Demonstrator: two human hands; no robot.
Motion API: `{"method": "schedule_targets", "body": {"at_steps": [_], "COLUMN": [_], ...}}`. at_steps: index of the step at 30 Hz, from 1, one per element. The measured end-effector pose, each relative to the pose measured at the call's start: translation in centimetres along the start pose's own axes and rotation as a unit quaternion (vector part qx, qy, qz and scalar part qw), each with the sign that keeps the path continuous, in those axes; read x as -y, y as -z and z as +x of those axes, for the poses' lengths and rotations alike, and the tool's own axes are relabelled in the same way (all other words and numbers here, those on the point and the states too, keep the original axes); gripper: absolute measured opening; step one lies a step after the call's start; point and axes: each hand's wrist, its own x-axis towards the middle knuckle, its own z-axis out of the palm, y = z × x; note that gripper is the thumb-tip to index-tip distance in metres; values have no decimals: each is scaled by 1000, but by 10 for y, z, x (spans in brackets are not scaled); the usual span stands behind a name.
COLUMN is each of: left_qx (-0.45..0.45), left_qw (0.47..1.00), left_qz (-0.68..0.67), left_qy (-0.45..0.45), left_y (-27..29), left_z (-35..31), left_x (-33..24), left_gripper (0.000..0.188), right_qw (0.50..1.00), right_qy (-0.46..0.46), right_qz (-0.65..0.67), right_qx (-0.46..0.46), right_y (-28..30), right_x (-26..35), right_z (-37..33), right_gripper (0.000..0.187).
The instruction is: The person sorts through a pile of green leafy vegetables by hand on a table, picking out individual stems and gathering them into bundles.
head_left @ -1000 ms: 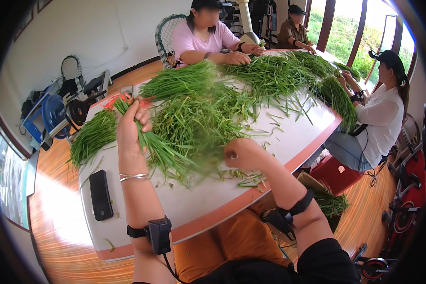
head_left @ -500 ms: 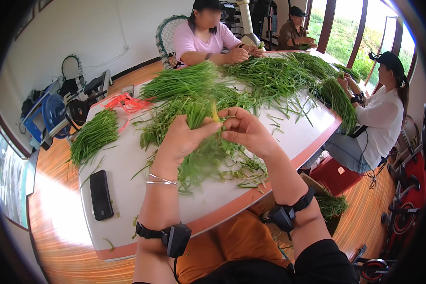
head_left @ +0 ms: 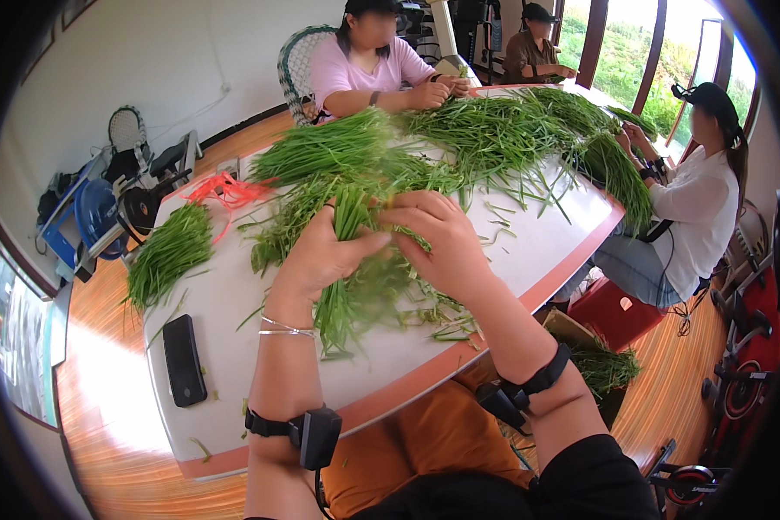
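Wrapped around a bunch of green chives (head_left: 352, 213) is my left hand (head_left: 321, 251), held above the near part of the table. The bunch's leaves hang below the hand, partly blurred. My right hand (head_left: 440, 238) is beside the top of the bunch, its fingers stretched toward it and apart from the thumb; nothing shows in its grip. Loose chives and trimmings (head_left: 446, 316) lie under and around my hands. Beyond them is a thick pile of chives (head_left: 321, 146), and another bundle (head_left: 173, 253) rests at the table's left edge.
On the white table (head_left: 234, 381) are a black phone (head_left: 185, 360) and red plastic ties (head_left: 230, 189). A large heap of chives (head_left: 503, 130) covers the far side, where three people handle chives. A red box (head_left: 617, 314) and discarded greens (head_left: 602, 368) are below the right edge.
My right hand's fingers have gone from a pinch on a yellowish leaf to stretched out, and that leaf no longer shows. The left hand still grips the bunch, shifted slightly left.
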Motion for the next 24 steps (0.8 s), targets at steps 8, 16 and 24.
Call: {"method": "schedule_targets", "body": {"at_steps": [8, 16, 24], "left_qx": [-16, -62, -47], "left_qw": [999, 995, 989], "left_qz": [-33, 16, -98], "left_qy": [20, -72, -103], "left_y": [1, -12, -13], "left_z": [0, 4, 4], "left_x": [-6, 3, 6], "left_gripper": [22, 30, 28], "right_qw": [974, 903, 653], "right_qy": [-163, -299, -466], "right_qz": [153, 301, 582], "right_qx": [27, 75, -136], "right_y": [-7, -14, -23], "right_x": [-7, 2, -6], "right_z": [-16, -16, -16], "right_gripper": [11, 14, 15]}}
